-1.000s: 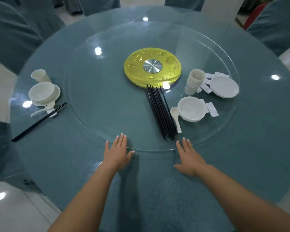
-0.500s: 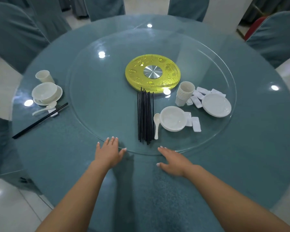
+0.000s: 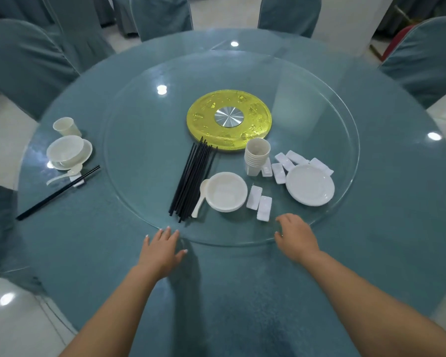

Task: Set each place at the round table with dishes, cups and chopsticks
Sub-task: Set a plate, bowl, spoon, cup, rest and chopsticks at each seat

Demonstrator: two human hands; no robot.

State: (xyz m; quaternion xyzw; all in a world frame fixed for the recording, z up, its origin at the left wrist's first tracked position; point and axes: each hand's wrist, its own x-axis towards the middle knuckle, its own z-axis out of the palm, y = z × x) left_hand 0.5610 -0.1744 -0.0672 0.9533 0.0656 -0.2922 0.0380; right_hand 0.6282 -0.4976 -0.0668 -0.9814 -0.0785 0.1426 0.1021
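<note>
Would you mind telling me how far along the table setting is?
One place at the left looks set: cup, bowl on a plate, spoon and chopsticks. Both hands, left and right, hold nothing at the glass turntable. Its stacked cups, plates and loose chopsticks remain for the other seats.

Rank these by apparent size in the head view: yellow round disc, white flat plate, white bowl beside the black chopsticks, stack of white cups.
1. Yellow round disc
2. White flat plate
3. White bowl, slightly smaller
4. Stack of white cups
</note>
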